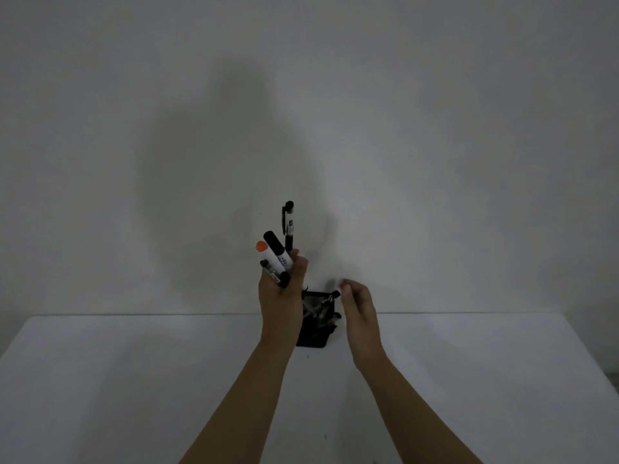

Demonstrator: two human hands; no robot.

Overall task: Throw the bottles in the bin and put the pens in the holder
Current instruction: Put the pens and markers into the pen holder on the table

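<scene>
Head view: holder [315, 333] with pens [320, 308].

Two bare hands are raised over one white table [134, 380]: the left hand [279, 296] and the right hand [360, 308]. The left one grips four pens: one tall black pen [288, 226], one black-capped marker [277, 251], one orange-capped marker [264, 254] and one short dark pen [269, 267]. One black mesh holder [316, 324] stands between the hands; its contents blur beyond counting.
</scene>
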